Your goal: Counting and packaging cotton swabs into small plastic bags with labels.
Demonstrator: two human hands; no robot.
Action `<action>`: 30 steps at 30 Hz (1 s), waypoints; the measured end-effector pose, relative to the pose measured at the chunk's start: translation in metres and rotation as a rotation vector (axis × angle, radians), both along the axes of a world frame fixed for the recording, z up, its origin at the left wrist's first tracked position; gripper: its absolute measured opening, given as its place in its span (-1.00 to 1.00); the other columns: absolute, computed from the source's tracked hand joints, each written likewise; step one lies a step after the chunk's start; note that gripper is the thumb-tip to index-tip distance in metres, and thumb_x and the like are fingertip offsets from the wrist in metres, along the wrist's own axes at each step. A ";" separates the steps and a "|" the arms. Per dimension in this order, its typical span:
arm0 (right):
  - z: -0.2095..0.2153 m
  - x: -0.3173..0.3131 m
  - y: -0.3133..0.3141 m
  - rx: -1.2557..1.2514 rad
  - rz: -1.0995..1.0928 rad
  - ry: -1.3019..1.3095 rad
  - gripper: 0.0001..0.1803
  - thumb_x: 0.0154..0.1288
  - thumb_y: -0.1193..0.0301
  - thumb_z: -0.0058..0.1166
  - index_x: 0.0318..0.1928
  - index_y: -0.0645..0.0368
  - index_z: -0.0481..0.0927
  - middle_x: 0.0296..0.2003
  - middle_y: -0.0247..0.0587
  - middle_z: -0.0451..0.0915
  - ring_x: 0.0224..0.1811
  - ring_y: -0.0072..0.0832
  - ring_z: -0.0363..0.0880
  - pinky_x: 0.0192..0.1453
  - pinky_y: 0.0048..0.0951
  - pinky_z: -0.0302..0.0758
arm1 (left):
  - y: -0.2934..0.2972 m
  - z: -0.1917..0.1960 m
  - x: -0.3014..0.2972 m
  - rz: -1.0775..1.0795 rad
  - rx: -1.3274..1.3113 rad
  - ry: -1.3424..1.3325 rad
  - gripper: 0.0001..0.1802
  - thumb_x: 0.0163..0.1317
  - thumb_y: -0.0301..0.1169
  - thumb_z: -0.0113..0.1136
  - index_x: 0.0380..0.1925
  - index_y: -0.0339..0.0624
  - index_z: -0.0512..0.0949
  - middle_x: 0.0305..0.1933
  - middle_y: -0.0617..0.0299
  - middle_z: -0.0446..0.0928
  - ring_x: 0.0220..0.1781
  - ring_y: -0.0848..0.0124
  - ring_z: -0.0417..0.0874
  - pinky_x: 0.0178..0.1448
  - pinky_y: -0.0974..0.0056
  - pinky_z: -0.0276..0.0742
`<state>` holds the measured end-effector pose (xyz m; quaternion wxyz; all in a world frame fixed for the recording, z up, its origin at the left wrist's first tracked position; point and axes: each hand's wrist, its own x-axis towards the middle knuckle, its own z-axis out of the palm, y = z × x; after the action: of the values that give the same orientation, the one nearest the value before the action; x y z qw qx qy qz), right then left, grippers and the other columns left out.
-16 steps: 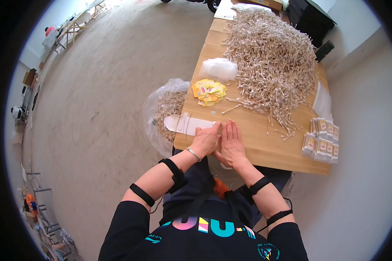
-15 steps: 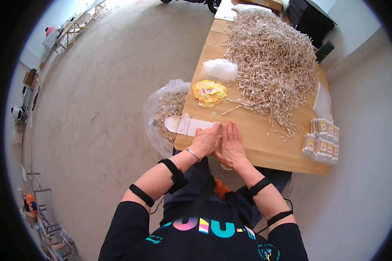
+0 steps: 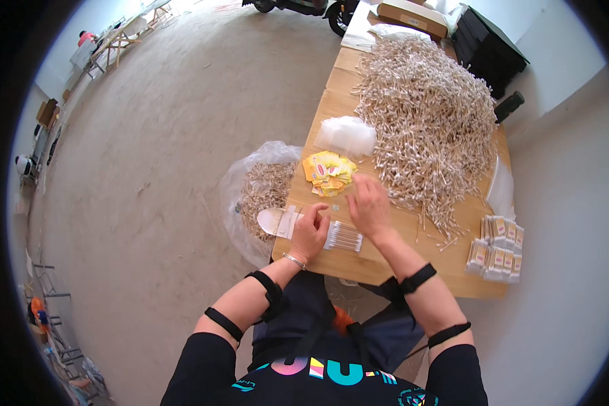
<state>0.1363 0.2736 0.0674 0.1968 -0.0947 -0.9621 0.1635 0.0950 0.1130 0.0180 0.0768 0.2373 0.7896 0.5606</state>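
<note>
My left hand (image 3: 309,235), fingers bent, holds down a long white strip (image 3: 275,222) with a rounded end at the table's near left edge. The strip's middle is hidden under that hand. To the right of it, a flat row of cotton swabs (image 3: 346,237) lies side by side, seemingly in a clear bag. My right hand (image 3: 370,205) is raised over the table just right of a pile of yellow printed cards (image 3: 329,172). Its thumb and index finger are apart, and I see nothing between them.
A large heap of loose cotton swabs (image 3: 426,115) covers the table's far right. Clear bags (image 3: 346,136) lie beyond the cards. Filled swab packs (image 3: 497,249) stand at the right edge. Left of the table, an open plastic sack (image 3: 267,183) holds more swabs.
My right hand has lifted off the swabs and moved up and right, towards the cards. The swab row is now uncovered. My left hand stays at the strip. The view has shifted slightly.
</note>
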 end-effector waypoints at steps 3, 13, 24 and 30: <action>0.004 -0.059 0.033 -0.003 -0.067 -0.031 -0.50 0.07 0.39 0.21 0.06 0.23 0.45 -0.02 -0.11 0.50 0.12 -0.21 0.39 0.19 -0.19 0.35 | 0.001 -0.003 0.000 -0.005 0.069 0.001 -0.80 0.18 -0.50 0.17 -0.17 -0.24 0.51 -0.67 0.34 0.33 -0.63 0.61 0.33 -0.52 0.41 0.29; -0.016 -0.122 0.065 0.140 -0.216 -0.290 -0.43 -0.07 0.30 0.37 0.02 0.07 0.51 -0.05 -0.21 0.48 0.09 -0.24 0.40 0.15 -0.24 0.39 | -0.006 0.000 0.000 -0.021 0.096 -0.081 -0.83 0.14 -0.51 0.20 -0.24 -0.25 0.52 -0.68 0.28 0.40 -0.65 0.55 0.41 -0.52 0.39 0.35; 0.015 -0.102 0.085 -0.499 -0.337 -0.015 -0.88 0.10 0.42 0.20 -0.34 0.17 0.66 -0.42 -0.16 0.65 -0.34 -0.31 0.61 -0.17 -0.37 0.51 | -0.006 0.005 -0.001 -0.047 0.099 -0.066 -0.83 0.12 -0.52 0.20 -0.25 -0.26 0.51 -0.65 0.21 0.43 -0.63 0.44 0.48 -0.50 0.33 0.40; 0.029 -0.065 0.040 -1.056 -0.260 0.036 -0.88 0.24 0.50 0.13 -0.26 0.31 0.63 -0.46 -0.33 0.63 -0.47 -0.66 0.54 -0.40 -0.64 0.46 | -0.006 -0.003 -0.009 -0.029 0.119 -0.152 -0.82 0.20 -0.44 0.19 -0.22 -0.27 0.52 -0.57 0.26 0.50 -0.56 0.52 0.49 -0.45 0.39 0.40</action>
<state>0.0715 0.3140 0.0965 0.1575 -0.2962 -0.7259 0.6004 0.0860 0.1070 0.0145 0.1305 0.2096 0.7434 0.6216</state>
